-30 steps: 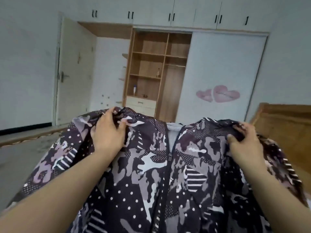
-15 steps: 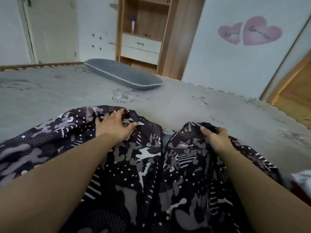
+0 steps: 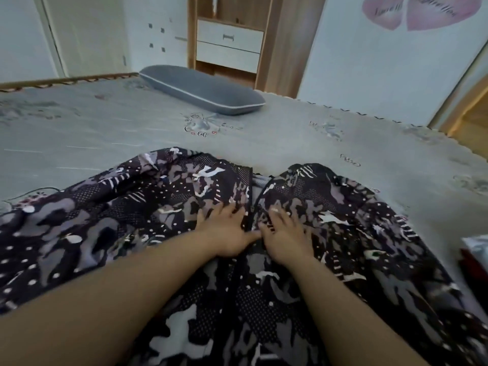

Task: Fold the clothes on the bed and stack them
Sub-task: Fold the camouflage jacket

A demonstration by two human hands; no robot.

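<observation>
Though beyond the jacket [image 3: 163,207], grey pillow [image 3: 203,89].

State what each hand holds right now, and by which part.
Nothing is held. The left hand and right hand lie flat on the dark camouflage-print zip jacket, beside its zipper.

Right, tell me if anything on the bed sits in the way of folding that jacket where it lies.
Nothing visible does. Both the left hand and right hand already rest flat on the camouflage jacket, beside its zip. The grey pillow lies apart from it at the bed's far edge, and a red-and-white item sits at the right edge, clear of the jacket.
</observation>
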